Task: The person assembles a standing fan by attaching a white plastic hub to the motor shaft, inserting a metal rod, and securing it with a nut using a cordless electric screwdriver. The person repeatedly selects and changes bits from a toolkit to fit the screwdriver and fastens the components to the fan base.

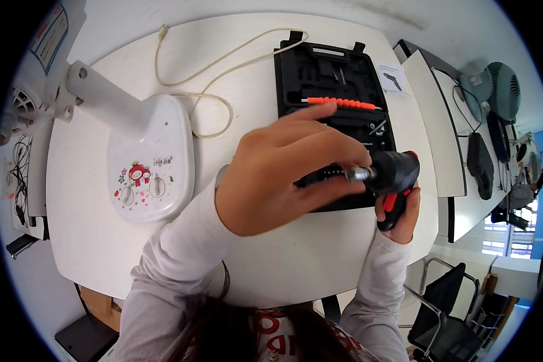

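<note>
My right hand (408, 217) is wrapped around the handle of a black and red cordless screwdriver (398, 172), whose nose points to the left. A short silver metal bit (357, 174) sticks out of that nose. My left hand (283, 172) reaches across from the left, with its thumb and fingers closed around the bit's end. Behind the hands lies an open black tool case (289, 72), partly hidden by my left hand. An orange flexible shaft (342, 103) lies across the case, and small bits and sockets (377, 128) sit in its lower half.
A white appliance base (151, 163) with knobs, a cartoon print and a tilted post stands left on the white table (265, 259). Its pale cord (223, 75) curls behind. A leaflet (392, 78) lies beside the case. At right are a green fan (504, 90) and a black chair (443, 308).
</note>
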The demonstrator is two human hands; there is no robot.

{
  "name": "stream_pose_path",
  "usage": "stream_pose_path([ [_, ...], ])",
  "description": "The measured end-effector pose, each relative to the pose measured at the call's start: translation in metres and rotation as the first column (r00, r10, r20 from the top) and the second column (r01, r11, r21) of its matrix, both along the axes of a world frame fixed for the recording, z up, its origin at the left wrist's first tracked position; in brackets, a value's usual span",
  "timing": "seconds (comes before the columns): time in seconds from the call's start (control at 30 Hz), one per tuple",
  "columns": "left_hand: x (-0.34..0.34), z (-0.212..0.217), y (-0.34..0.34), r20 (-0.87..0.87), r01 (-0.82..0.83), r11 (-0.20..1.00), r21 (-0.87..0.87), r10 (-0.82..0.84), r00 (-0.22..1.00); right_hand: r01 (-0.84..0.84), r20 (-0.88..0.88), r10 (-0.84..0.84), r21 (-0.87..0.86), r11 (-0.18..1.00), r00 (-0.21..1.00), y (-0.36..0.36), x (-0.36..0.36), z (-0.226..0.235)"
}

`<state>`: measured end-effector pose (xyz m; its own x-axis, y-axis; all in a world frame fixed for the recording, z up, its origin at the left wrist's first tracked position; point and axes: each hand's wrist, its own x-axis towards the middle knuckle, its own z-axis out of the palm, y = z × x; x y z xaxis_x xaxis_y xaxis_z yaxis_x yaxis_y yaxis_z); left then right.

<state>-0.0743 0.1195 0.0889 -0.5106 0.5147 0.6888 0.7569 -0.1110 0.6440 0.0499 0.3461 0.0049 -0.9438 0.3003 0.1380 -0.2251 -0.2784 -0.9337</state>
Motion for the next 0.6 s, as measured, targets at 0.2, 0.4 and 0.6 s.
stream_pose_path([
  [0.2,0.016,0.004,0.005,0.009,0.110,0.989,0.099,-0.111,0.994,0.029,0.034,-0.026,-0.109,0.994,0.999,-0.009,0.007,-0.002],
  [0.4,0.017,0.005,0.002,-0.017,0.050,0.997,0.063,-0.049,0.999,0.027,0.040,-0.022,-0.123,0.992,0.999,-0.009,0.008,-0.001],
  [0.6,0.017,0.007,0.002,-0.002,0.023,0.999,0.038,-0.023,1.000,0.018,0.067,-0.011,-0.112,0.994,0.998,-0.005,0.009,-0.002],
])
